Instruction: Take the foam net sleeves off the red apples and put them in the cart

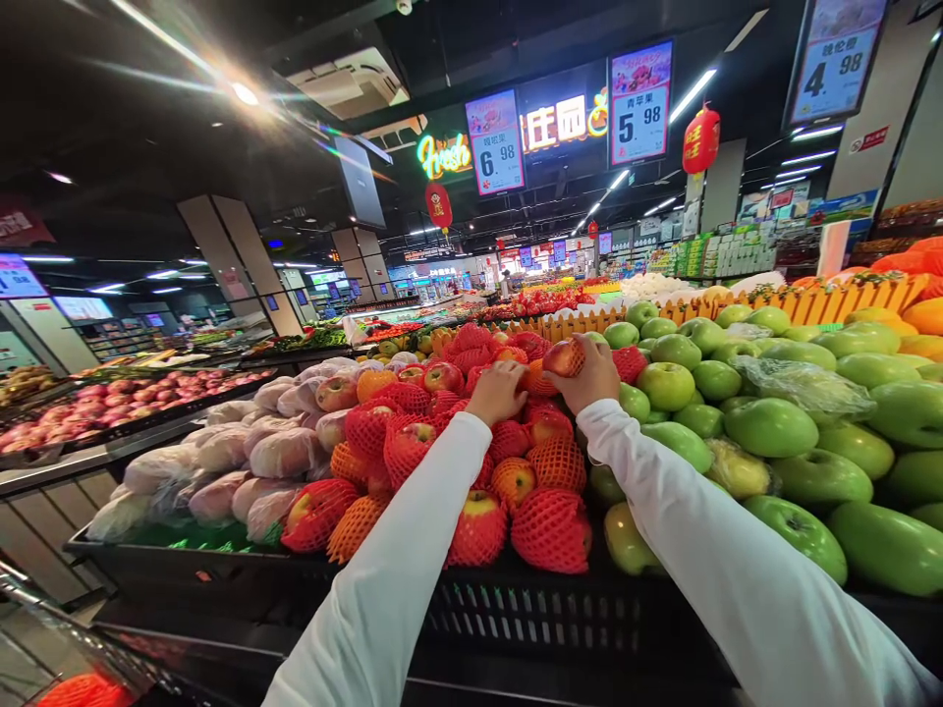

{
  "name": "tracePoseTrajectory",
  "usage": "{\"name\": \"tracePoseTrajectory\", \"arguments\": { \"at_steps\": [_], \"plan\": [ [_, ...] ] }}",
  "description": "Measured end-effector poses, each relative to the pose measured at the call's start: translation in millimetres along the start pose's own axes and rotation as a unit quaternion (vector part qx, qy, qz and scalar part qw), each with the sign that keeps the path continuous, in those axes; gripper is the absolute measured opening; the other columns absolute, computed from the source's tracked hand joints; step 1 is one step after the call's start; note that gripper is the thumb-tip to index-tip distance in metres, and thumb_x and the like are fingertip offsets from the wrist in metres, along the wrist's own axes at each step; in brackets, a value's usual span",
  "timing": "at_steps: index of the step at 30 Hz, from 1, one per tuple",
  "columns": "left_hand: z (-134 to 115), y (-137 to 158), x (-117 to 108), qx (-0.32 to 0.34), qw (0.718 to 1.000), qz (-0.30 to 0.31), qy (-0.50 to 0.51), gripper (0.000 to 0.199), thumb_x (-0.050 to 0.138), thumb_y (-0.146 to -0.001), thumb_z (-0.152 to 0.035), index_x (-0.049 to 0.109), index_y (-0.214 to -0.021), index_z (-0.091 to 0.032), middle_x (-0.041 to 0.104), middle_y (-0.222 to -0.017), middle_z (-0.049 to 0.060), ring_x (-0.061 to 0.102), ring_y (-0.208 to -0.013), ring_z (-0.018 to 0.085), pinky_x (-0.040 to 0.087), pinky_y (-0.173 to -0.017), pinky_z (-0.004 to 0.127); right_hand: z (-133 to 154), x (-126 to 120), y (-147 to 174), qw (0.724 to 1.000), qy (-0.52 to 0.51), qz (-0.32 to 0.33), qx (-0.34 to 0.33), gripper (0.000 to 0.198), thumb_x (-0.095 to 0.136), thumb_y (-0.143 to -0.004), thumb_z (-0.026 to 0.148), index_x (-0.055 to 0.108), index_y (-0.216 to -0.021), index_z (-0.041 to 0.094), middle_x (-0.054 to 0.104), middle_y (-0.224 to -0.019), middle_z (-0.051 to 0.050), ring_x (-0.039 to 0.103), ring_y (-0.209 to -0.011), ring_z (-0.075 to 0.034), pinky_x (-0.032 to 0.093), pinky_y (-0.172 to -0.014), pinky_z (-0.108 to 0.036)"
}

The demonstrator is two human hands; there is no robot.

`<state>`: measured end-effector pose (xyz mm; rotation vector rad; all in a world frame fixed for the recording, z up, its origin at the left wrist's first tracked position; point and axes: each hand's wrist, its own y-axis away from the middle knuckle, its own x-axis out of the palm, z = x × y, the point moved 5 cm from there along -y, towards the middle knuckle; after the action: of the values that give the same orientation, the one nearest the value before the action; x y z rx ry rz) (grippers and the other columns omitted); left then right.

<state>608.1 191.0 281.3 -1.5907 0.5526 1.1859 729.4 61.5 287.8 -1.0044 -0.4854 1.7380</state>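
Note:
My right hand is closed around a red apple in a foam net, held at the upper right of the apple pile. To its left, my left hand lies over the netted apples with its fingers stretched forward and slightly bent. Its fingertips are beside an apple in an orange net; what lies under the palm is hidden. Red and orange foam nets cover most apples around both hands, such as a red-netted apple at the front. A black crate holds the pile.
Green apples are heaped to the right, some with plastic wrap. Wrapped pale fruit lies to the left. A low orange picket fence runs behind. Price screens hang overhead. Part of a metal cart shows at lower left.

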Motion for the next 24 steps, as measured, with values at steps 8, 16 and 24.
{"name": "tracePoseTrajectory", "arguments": {
  "at_steps": [8,16,24],
  "plan": [
    [-11.6,-4.1,27.0,0.039,0.990,0.106,-0.090,0.036,0.054,-0.101,-0.042,0.066,-0.117,-0.013,0.075,-0.112,0.016,0.070,-0.110,0.032,0.047,-0.103,0.047,0.2,-7.8,-0.6,0.989,-0.079,-0.120,-0.023,0.079,0.084,-0.071,0.036,0.054,-0.141,0.019,0.055,-0.132,-0.015,0.056,-0.123,-0.033,0.044,-0.111,-0.051],
    [-12.3,-9.8,39.8,-0.047,0.987,0.112,-0.105,0.051,0.043,-0.106,-0.048,0.053,-0.128,-0.003,0.069,-0.123,0.028,0.064,-0.127,0.035,0.038,-0.112,0.047,3.8,-5.6,-1.2,0.987,-0.089,-0.127,-0.029,0.079,0.084,-0.069,0.036,0.054,-0.140,0.019,0.055,-0.133,-0.016,0.054,-0.125,-0.033,0.042,-0.114,-0.051],
    [-6.4,-18.4,53.9,-0.084,0.985,0.149,-0.021,0.061,0.061,-0.096,-0.052,0.050,-0.128,-0.002,0.063,-0.129,0.033,0.055,-0.137,0.039,0.031,-0.117,0.049,2.5,-4.6,0.1,0.989,-0.082,-0.114,-0.049,0.079,0.084,-0.071,0.037,0.054,-0.141,0.019,0.055,-0.132,-0.016,0.055,-0.123,-0.033,0.043,-0.112,-0.049]
  ]
}}
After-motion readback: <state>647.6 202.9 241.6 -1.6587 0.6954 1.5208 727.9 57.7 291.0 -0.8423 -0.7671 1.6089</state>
